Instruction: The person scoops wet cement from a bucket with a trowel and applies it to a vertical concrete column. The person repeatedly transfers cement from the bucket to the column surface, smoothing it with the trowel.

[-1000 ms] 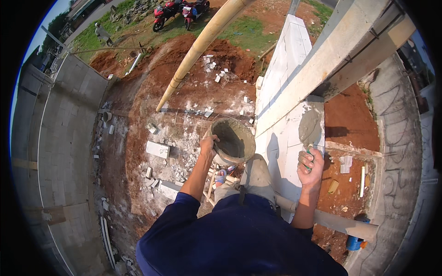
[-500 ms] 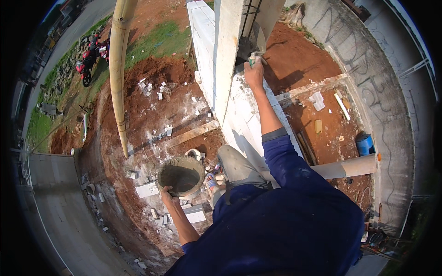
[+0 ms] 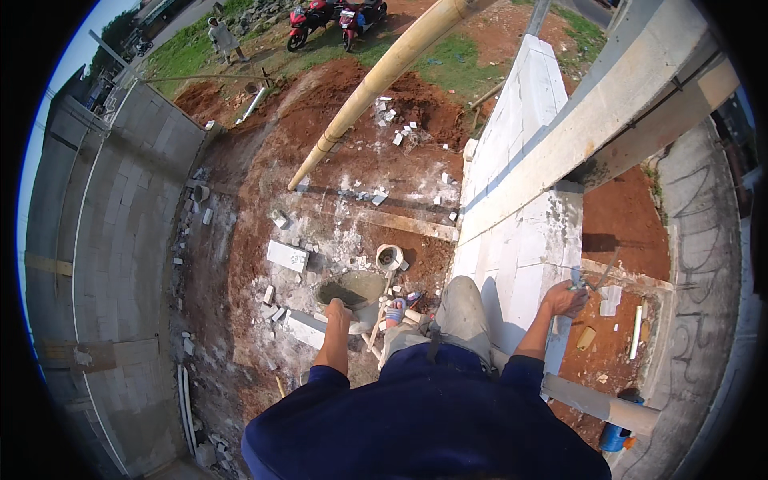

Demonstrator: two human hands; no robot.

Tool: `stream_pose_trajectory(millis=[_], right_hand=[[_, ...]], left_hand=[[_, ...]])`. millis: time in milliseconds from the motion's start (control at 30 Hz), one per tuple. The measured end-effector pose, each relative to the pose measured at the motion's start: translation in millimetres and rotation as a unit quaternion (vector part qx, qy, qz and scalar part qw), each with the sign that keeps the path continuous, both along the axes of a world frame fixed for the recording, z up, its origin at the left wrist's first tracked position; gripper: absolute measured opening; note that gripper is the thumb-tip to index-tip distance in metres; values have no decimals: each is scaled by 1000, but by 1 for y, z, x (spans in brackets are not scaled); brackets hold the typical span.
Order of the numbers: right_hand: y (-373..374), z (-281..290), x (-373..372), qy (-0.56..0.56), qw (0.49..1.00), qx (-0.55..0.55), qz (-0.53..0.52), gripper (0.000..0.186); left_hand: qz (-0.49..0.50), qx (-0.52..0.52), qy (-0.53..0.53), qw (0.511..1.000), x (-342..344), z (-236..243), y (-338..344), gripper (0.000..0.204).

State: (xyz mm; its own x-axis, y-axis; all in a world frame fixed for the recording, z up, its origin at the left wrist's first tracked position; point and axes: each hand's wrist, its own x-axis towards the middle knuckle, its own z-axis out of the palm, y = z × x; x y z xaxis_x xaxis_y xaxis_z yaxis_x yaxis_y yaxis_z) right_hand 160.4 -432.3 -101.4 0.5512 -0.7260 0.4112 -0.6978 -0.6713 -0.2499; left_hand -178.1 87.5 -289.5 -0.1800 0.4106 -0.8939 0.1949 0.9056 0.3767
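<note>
My left hand (image 3: pixel 338 309) grips the near rim of a round mortar bucket (image 3: pixel 374 282), which stands low at my left with grey mortar on its inner wall. Its fingers are partly hidden by the rim. Out to the right, my right hand (image 3: pixel 565 299) is closed around the handle of a trowel (image 3: pixel 605 272), its thin blade pointing away beyond the wall. Between the two hands runs the white block wall (image 3: pixel 512 256), with mortar smeared on its top close to the boarded column (image 3: pixel 592 140).
A bamboo pole (image 3: pixel 376 84) slants across the upper middle. A smaller pail (image 3: pixel 390 258) and loose white blocks (image 3: pixel 288 256) lie below. A pipe-like beam (image 3: pixel 600 402) crosses at the right, near a blue drum (image 3: pixel 618 428). Far off are motorcycles (image 3: pixel 314 18) and a person (image 3: pixel 226 40).
My right hand has drawn the trowel back from the gap at the column's foot and lowered it beside the wall. My view has turned left. The left hand remains at the bucket.
</note>
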Motion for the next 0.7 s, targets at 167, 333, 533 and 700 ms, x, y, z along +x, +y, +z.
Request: stream_pose_trajectory(millis=[167,333,533,700], right_hand=[[-16,-49,10,-48,994,81,58,67],[-40,-58,19,-84,988,98,82,64],[-37,-59,11,-100,992,61,36,65],[-22,-48,14,-48,993,105,25,64]], left_hand=[[220,-147,-48,963,-36,-30,4,46],[233,-66,-98,965,-29,-13,-26,39],[29,-46,-304,951,-35,10,0,32],[-69,82,-188,976,30,170,11,20]])
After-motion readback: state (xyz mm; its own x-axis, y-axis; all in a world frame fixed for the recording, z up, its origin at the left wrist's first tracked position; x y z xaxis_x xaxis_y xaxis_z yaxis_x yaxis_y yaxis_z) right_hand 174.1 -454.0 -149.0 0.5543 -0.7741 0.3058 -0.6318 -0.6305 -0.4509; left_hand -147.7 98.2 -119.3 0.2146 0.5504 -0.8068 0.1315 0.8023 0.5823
